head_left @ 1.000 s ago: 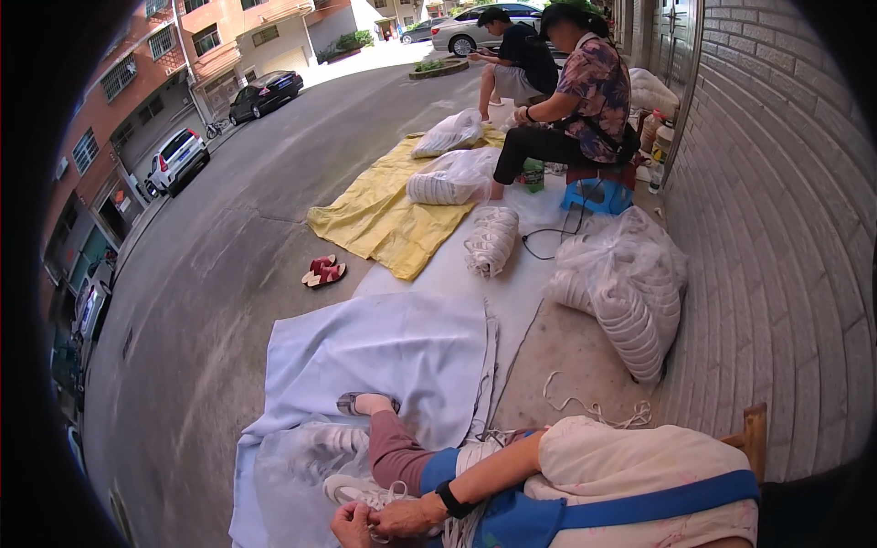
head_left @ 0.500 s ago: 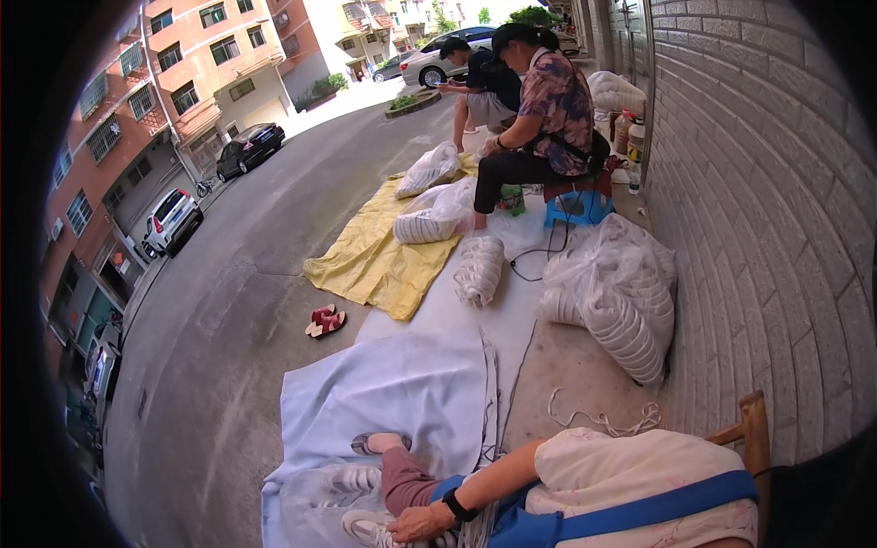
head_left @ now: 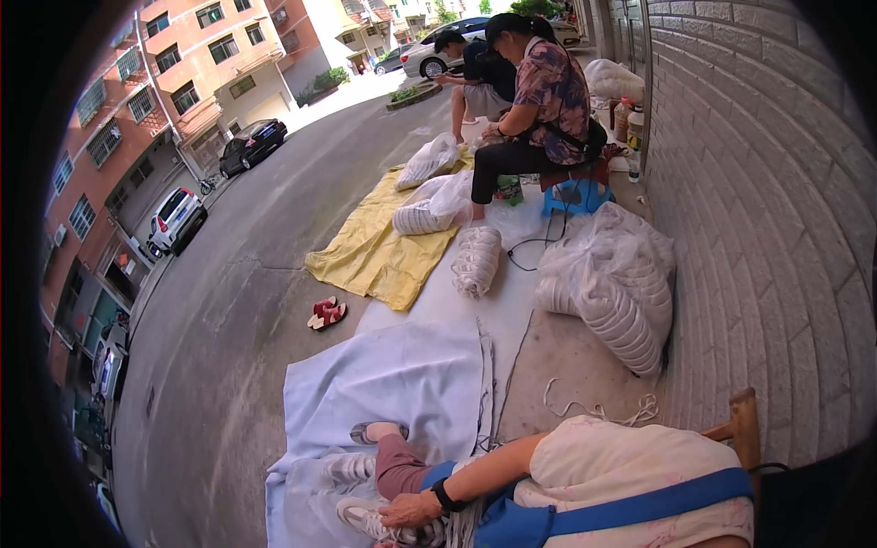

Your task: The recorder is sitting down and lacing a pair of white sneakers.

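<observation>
My right hand (head_left: 411, 510), with a black band on the wrist, reaches down to a white shoe upper (head_left: 360, 519) near the lower edge. Its fingers are bent and closed on the upper's laced side; the fingertips are partly hidden. Of my left hand (head_left: 391, 544), only a sliver of skin shows at the bottom edge beneath the upper, so its fingers cannot be made out. Beside the upper, clear plastic with more white pieces (head_left: 349, 468) lies on the pale blue cloth (head_left: 379, 370). A bunch of white laces (head_left: 464, 522) hangs by my blue apron (head_left: 516, 525).
Two people (head_left: 548, 100) sit farther up, one on a blue stool (head_left: 577, 195). Bagged white stacks (head_left: 621, 292) stand by the brick wall (head_left: 758, 228). Red slippers (head_left: 327, 313) lie beside a yellow sheet (head_left: 375, 260). Loose white cord (head_left: 598, 411) lies near the wooden chair (head_left: 744, 434).
My right hand and the white shoe upper have shifted slightly up and left in the picture. A bit of my left hand now shows at the bottom edge. The whole view has shifted slightly.
</observation>
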